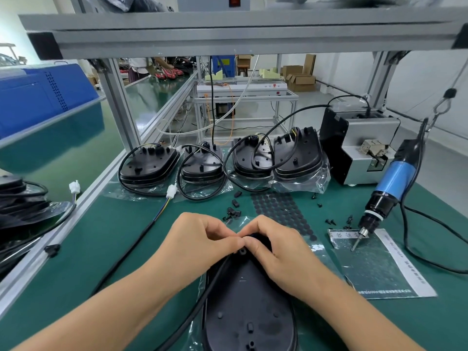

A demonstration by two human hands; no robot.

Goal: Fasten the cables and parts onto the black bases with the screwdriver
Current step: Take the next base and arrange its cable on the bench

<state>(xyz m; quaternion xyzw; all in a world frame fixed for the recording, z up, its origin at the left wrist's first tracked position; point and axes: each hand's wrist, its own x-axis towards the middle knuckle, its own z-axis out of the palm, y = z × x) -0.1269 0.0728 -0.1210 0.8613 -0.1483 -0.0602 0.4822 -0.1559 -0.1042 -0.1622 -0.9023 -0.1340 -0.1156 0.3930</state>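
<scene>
**Seating a part at the far end of the black base**

The black base (249,305) lies flat on the bench (126,236), directly in front of the person, on a clear plastic bag. A black cable (202,300) runs along its left edge. Both hands meet at its far end: the left hand (200,239) and the right hand (276,252) have curled fingers with tips touching — apparently pinching a small part or the cable end over a screw boss. What they pinch is hidden.

Handling, as a judgement: the base looks like rigid moulded plastic, light, and likely to slide on the bag. Steady it by its rim, not by the thin posts. The cable is flexible and may spring out of position until fastened.

The screwdriver (387,196) hangs to the right, its tip resting on a printed sheet (374,269) — well apart from both hands. Loose screws (330,220) and small black clips (234,211) lie between. Four more bases (217,163) stand along the far side.
</scene>
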